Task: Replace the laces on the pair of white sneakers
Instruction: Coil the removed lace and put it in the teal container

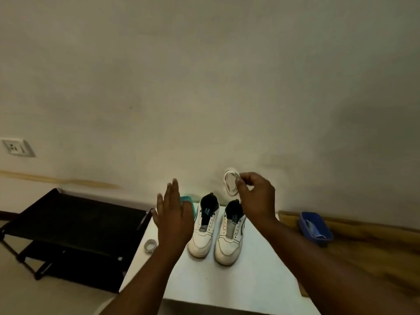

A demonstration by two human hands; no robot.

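Note:
Two white sneakers stand side by side on a white table (238,287), toes toward me, with no laces in their eyelets: the left sneaker (203,233) and the right sneaker (230,242). My right hand (254,196) is raised above the right sneaker's heel and pinches a coiled white lace (230,181) between thumb and fingers. My left hand (173,217) hovers flat with straight fingers, just left of the left sneaker, holding nothing. A second coiled lace (150,245) lies on the table's left edge.
A teal object (189,202) sits behind my left hand. A black two-tier rack (72,226) stands left of the table. On the right, a blue tray (316,228) holding cloth rests on a wooden surface (363,246). A wall socket (17,147) is at the left.

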